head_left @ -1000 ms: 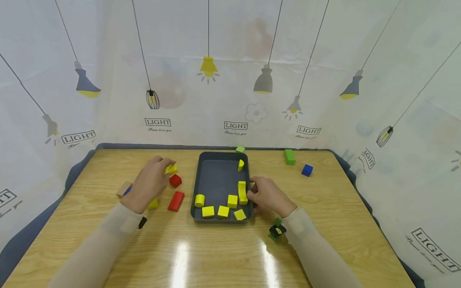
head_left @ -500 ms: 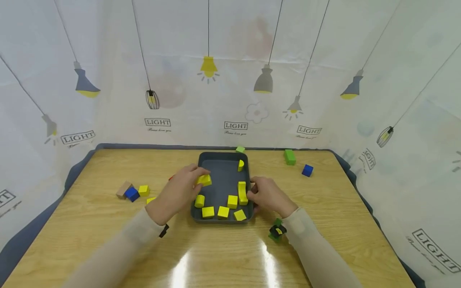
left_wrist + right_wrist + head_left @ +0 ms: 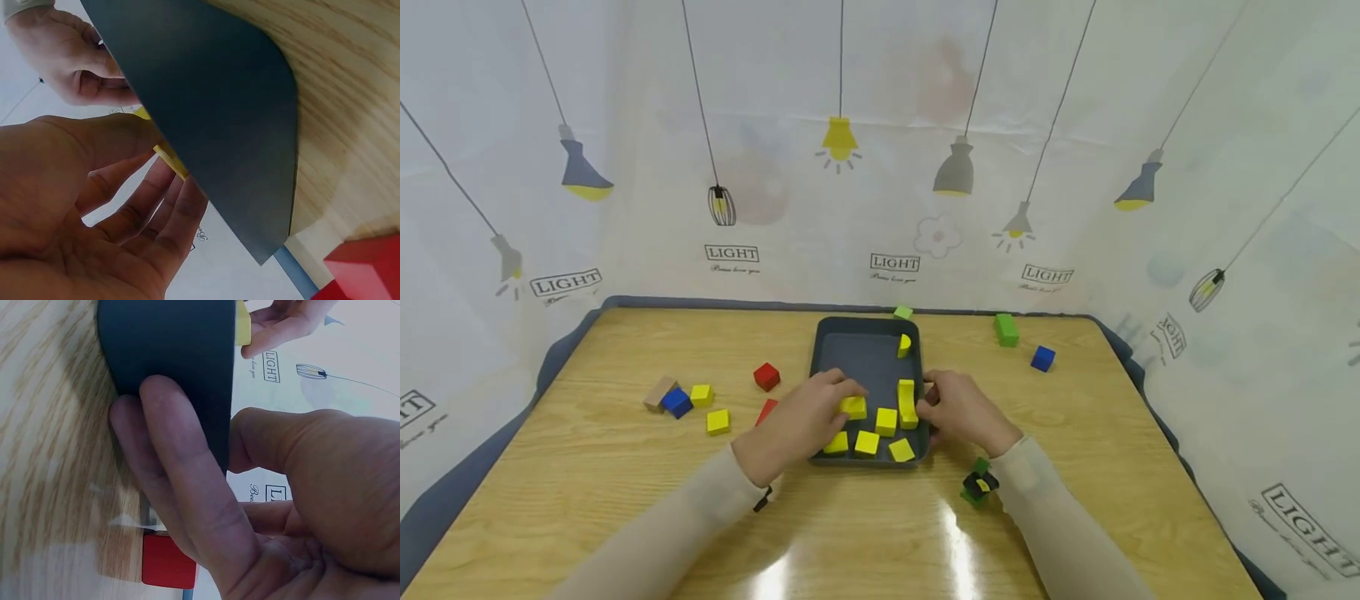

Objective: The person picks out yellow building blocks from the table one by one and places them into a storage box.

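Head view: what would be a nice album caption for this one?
Left hand holding a yellow block over a dark tray of yellow pieces, right hand gripping the tray's side.

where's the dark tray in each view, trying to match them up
Head: tray just below centre.
Left wrist: tray, its outer wall filling the upper middle.
Right wrist: tray, top, left of centre.
Shared landmark: right hand, right of centre in head, upper left in left wrist, foreground in right wrist.

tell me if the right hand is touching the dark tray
Touching. The right wrist view shows the right hand gripping the wall of the dark tray, fingers against its outer face, thumb behind the rim.
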A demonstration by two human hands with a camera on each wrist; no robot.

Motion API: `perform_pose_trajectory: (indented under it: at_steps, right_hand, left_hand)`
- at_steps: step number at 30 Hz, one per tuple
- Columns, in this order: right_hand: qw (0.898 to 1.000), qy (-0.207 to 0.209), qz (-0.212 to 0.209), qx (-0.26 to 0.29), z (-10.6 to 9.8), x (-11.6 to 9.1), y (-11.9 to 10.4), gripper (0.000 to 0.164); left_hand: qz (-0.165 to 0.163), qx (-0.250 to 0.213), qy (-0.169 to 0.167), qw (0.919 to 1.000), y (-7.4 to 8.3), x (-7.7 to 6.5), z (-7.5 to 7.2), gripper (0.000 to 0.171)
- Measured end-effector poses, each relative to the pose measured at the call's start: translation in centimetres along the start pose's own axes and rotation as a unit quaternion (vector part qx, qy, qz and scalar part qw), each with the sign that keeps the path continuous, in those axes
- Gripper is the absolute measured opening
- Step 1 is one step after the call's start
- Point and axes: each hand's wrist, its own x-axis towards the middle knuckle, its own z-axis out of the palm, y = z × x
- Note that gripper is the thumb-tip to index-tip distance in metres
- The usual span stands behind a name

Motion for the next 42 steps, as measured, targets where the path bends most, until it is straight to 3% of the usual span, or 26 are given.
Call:
perform_pose_trajectory:
  at_steps: [7, 17, 24, 31, 42]
  right_hand:
    - [1.000, -0.006, 0.013, 0.006, 0.0, -0.4, 0.1, 0.065]
    - [1.000, 0.002, 0.002, 0.001, 0.0, -0.1, 0.1, 0.065]
    - [1.000, 0.002, 0.003, 0.007, 0.2, -0.1, -0.1, 0.065]
    - [1.000, 0.004, 0.002, 0.004, 0.2, -0.1, 0.0, 0.065]
    - [1.000, 0.000, 0.009, 0.013, 0.2, -0.1, 0.0, 0.065]
  left_hand:
    - [0.012, 0.000, -0.020, 0.9997, 0.2, 0.0, 0.7, 0.040]
    - [0.009, 0.001, -0.005, 0.9999, 0.3, -0.4, 0.4, 0.038]
    - [-0.012, -0.008, 0.009, 0.9999, 0.0, -1.1, -0.1, 0.040]
    - [-0.016, 0.019, 0.046, 0.9986, -1.2, -1.7, -0.8, 0.040]
    - [-0.067, 0.034, 0.073, 0.9945, -3.1, -3.6, -2.7, 0.042]
